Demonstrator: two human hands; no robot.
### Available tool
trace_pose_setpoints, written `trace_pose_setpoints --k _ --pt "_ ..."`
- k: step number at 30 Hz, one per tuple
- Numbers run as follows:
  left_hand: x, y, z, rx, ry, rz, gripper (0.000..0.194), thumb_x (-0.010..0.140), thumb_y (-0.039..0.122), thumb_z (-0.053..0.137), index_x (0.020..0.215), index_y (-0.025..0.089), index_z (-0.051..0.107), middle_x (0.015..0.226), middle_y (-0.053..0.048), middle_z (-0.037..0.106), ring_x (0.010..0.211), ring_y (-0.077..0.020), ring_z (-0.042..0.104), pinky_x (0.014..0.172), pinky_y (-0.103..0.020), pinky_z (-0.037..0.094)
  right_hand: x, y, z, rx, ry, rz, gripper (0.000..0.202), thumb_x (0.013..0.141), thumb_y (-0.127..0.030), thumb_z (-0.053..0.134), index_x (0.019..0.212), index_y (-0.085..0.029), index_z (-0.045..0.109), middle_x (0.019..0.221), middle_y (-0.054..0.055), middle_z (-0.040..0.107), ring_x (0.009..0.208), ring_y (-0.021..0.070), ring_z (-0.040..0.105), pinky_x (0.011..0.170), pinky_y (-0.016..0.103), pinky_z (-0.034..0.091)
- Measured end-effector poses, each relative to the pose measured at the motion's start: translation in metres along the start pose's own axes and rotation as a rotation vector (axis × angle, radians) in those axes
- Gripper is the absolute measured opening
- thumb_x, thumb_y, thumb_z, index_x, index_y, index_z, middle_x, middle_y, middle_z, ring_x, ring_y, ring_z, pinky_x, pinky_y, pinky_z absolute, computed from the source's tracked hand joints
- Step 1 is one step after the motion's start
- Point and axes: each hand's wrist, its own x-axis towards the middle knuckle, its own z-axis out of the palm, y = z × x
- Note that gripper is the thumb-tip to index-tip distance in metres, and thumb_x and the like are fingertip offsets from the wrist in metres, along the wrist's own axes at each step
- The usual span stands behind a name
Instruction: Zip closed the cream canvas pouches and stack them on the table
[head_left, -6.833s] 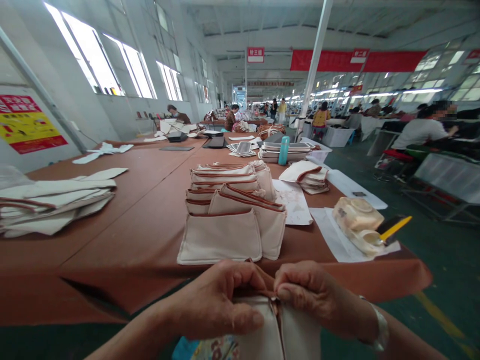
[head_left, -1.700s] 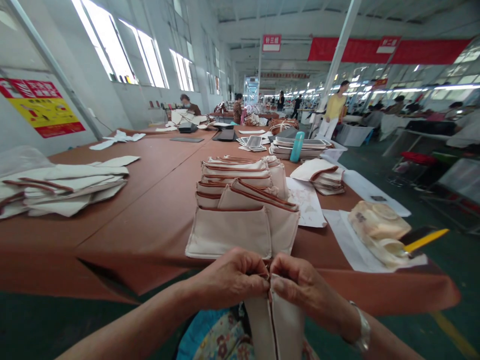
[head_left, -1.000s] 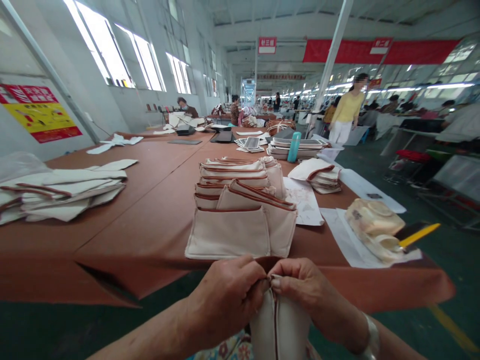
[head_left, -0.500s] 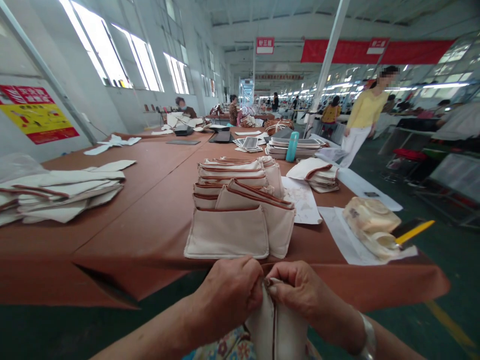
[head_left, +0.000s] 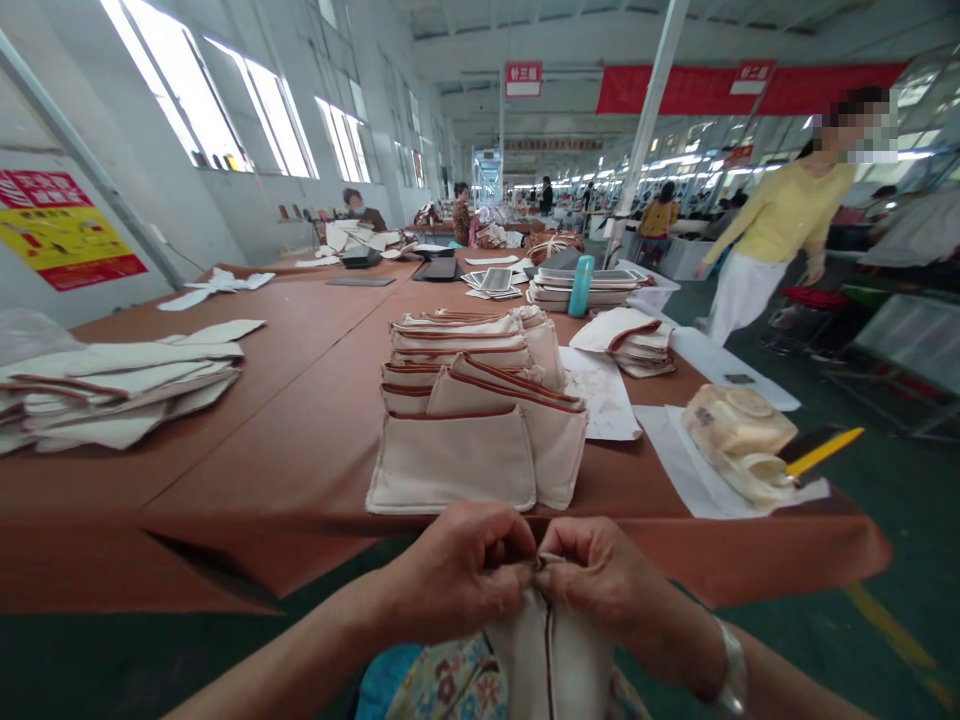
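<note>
A cream fabric piece (head_left: 517, 655) with a brown-edged seam down its middle hangs below the table edge, over my lap. My left hand (head_left: 476, 565) pinches its top end from the left. From the right, my right hand (head_left: 592, 580) grips the same end, the fingertips of both hands almost meeting at the seam. The exact fold between the fingers is hidden. Just beyond my hands, a row of cream pouches (head_left: 454, 460) with brown edging stands on the brown-covered table (head_left: 300, 420).
Flat cream pieces (head_left: 127, 385) lie stacked at left. To the right are folded cream pieces (head_left: 630, 340), white paper (head_left: 600, 395), a plastic-wrapped block (head_left: 739, 425) and a yellow-handled tool (head_left: 825, 452). A turquoise bottle (head_left: 580, 287) stands farther back. A person in yellow (head_left: 787, 215) walks at right.
My left hand has turned slightly, its thumb and fingers now showing in a pinch at the seam. The person in yellow has moved rightward and nearer. The view has shifted slightly.
</note>
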Motion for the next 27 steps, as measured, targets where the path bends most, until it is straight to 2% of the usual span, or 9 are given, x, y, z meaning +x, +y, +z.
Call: trace_pose_setpoints --k 4,7,9,13,15,16,20,24,27 --pt "-0.002 0.01 0.001 0.41 0.041 0.188 0.015 0.081 0.011 0.049 0.08 0.015 0.063 0.073 -0.002 0.058 0.062 -0.0115 0.047 0.057 -0.023 0.031 0.002 0.0 -0.003 -0.085 -0.008 -0.04 0.016 0.076 -0.026 0.063 0.068 -0.013 0.055 0.06 -0.004 0.046 0.055 0.0082 0.032 0.048 0.02 0.024" --pt "-0.003 0.014 0.001 0.565 0.01 0.25 0.016 0.082 0.013 0.046 0.078 0.015 0.062 0.075 -0.004 0.06 0.063 -0.0135 0.047 0.057 -0.026 0.028 0.002 -0.002 -0.003 -0.164 -0.035 -0.072 0.009 0.076 -0.019 0.058 0.068 -0.013 0.056 0.06 -0.003 0.048 0.055 0.0086 0.033 0.048 0.02 0.025" --pt "0.0 0.012 0.004 0.444 0.019 0.188 0.014 0.079 0.015 0.047 0.073 0.015 0.06 0.071 -0.003 0.056 0.061 -0.013 0.043 0.056 -0.026 0.027 0.0 -0.005 0.0 -0.208 -0.041 -0.108 0.01 0.076 -0.017 0.057 0.067 -0.014 0.054 0.06 -0.004 0.046 0.056 0.0091 0.033 0.049 0.021 0.026" --pt "0.007 -0.004 0.017 -0.339 0.045 -0.218 0.008 0.069 0.02 0.049 0.065 0.015 0.053 0.057 0.003 0.043 0.051 -0.0101 0.033 0.049 -0.022 0.025 -0.008 -0.008 0.004 -0.289 0.036 -0.212 0.018 0.076 -0.018 0.06 0.063 -0.016 0.049 0.064 -0.003 0.047 0.062 0.0111 0.039 0.054 0.022 0.03" --pt "0.01 -0.011 0.022 -0.63 0.03 -0.326 0.01 0.068 0.025 0.052 0.067 0.015 0.053 0.055 0.004 0.043 0.049 -0.0094 0.032 0.047 -0.021 0.025 -0.01 -0.005 0.002 -0.22 0.018 -0.192 0.018 0.078 -0.022 0.062 0.065 -0.015 0.051 0.065 -0.002 0.048 0.062 0.0111 0.04 0.054 0.022 0.03" --pt "0.01 -0.013 0.023 -0.683 0.019 -0.332 0.013 0.068 0.028 0.055 0.068 0.015 0.054 0.056 0.004 0.045 0.049 -0.0093 0.033 0.048 -0.021 0.026 -0.01 -0.003 0.001 -0.152 -0.001 -0.162 0.018 0.079 -0.025 0.063 0.068 -0.015 0.053 0.065 -0.002 0.049 0.061 0.0107 0.039 0.053 0.022 0.03" --pt "0.007 -0.012 0.018 -0.521 -0.031 -0.265 0.028 0.073 0.039 0.064 0.076 0.011 0.062 0.062 0.001 0.051 0.056 -0.0101 0.039 0.051 -0.02 0.029 -0.009 0.003 -0.003 0.073 -0.004 -0.055 0.025 0.08 -0.036 0.067 0.076 -0.013 0.056 0.068 -0.001 0.054 0.06 0.0096 0.038 0.052 0.021 0.028" --pt "0.005 -0.008 0.014 -0.276 -0.031 -0.278 0.038 0.072 0.047 0.07 0.078 0.01 0.065 0.06 0.004 0.046 0.055 -0.0087 0.033 0.048 -0.02 0.023 -0.008 0.002 -0.002 0.039 0.056 -0.051 0.024 0.081 -0.035 0.066 0.075 -0.014 0.057 0.066 -0.002 0.051 0.059 0.01 0.037 0.053 0.022 0.029" --pt "0.007 -0.007 0.016 -0.261 -0.035 -0.32 0.039 0.076 0.048 0.066 0.076 0.009 0.065 0.059 0.004 0.043 0.054 -0.0085 0.03 0.047 -0.021 0.021 -0.007 0.001 -0.001 0.022 0.076 -0.078 0.02 0.081 -0.032 0.065 0.076 -0.014 0.058 0.067 -0.002 0.053 0.061 0.0109 0.039 0.054 0.022 0.031"
